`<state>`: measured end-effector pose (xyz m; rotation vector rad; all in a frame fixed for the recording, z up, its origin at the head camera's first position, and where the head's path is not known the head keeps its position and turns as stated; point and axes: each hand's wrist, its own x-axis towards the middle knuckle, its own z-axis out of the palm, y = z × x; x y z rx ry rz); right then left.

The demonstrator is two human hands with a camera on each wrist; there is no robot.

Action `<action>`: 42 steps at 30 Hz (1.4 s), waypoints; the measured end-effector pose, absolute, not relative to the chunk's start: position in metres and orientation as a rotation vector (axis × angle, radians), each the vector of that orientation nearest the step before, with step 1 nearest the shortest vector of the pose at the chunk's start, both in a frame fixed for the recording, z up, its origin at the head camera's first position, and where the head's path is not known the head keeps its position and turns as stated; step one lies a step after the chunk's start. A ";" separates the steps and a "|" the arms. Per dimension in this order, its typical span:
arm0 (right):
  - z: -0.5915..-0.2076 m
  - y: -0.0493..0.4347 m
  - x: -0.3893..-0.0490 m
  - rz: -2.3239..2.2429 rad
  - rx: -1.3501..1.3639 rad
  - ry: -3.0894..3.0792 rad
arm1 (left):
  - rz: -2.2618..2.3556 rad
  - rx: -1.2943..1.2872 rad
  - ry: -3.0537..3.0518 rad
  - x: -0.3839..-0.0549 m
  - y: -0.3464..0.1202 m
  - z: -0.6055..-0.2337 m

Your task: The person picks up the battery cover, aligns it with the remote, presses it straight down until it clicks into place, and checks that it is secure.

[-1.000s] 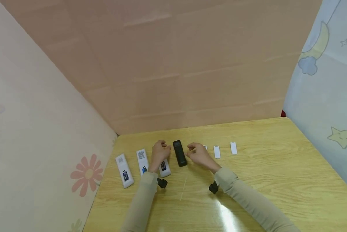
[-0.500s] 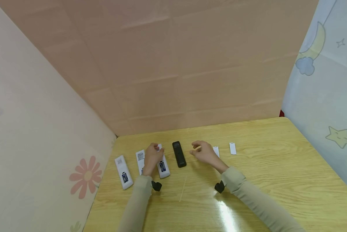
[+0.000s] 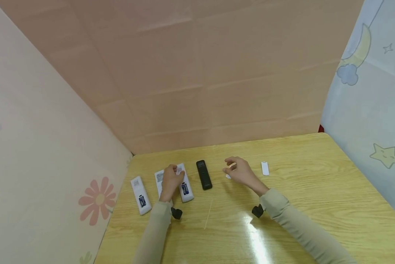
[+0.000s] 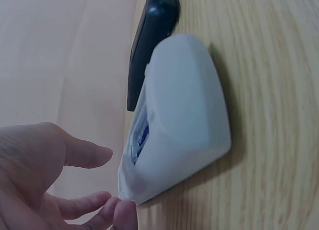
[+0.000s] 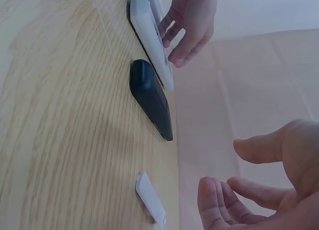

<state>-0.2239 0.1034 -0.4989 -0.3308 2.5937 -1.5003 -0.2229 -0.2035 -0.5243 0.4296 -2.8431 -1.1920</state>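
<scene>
In the head view my left hand (image 3: 171, 180) hovers over a white remote (image 3: 159, 179), partly hiding it. Its thumb is close to another white remote (image 3: 187, 191) whose battery bay lies open with batteries (image 3: 185, 189) inside. The left wrist view shows the left fingers (image 4: 82, 153) spread loosely beside that remote's far end, gripping nothing. A black remote (image 3: 204, 175) lies between the hands. My right hand (image 3: 241, 171), thumb and fingers apart and empty, is above a small white battery cover (image 3: 228, 176); the right wrist view shows the cover (image 5: 150, 199) flat on the table.
A third white remote (image 3: 140, 195) with its batteries exposed lies at the far left of the wooden table (image 3: 303, 176). Another white cover (image 3: 265, 168) lies right of the right hand. A pinkish cloth wall (image 3: 197, 91) rises behind the table's back edge.
Both hands have moved apart from the black remote: the left one leftward, uncovering the nearest white remote, the right one rightward over the covers. The remotes have stayed put.
</scene>
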 end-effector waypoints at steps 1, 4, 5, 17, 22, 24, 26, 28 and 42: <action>-0.498 0.104 -0.224 -1.505 -0.326 2.592 | -1.183 0.429 -2.847 -0.223 -0.204 -0.524; -0.498 0.109 -0.225 -1.509 -0.323 2.594 | -1.162 0.442 -2.865 -0.222 -0.206 -0.525; -0.498 0.111 -0.225 -1.507 -0.331 2.599 | -1.149 0.448 -2.877 -0.222 -0.206 -0.527; -0.496 0.136 -0.228 -1.469 -0.336 2.669 | -1.103 0.488 -2.961 -0.225 -0.203 -0.529; -0.493 0.144 -0.228 -1.464 -0.359 2.700 | -1.091 0.484 -2.975 -0.225 -0.203 -0.528; -0.493 0.148 -0.228 -1.463 -0.363 2.711 | -1.096 0.480 -2.980 -0.226 -0.203 -0.527; -0.493 0.152 -0.228 -1.455 -0.351 2.724 | -1.105 0.477 -2.983 -0.226 -0.204 -0.528; -0.493 0.155 -0.229 -1.454 -0.346 2.730 | -1.120 0.481 -2.982 -0.226 -0.205 -0.528; -0.495 0.180 -0.233 -1.452 -0.290 2.756 | -1.187 0.453 -3.000 -0.224 -0.208 -0.523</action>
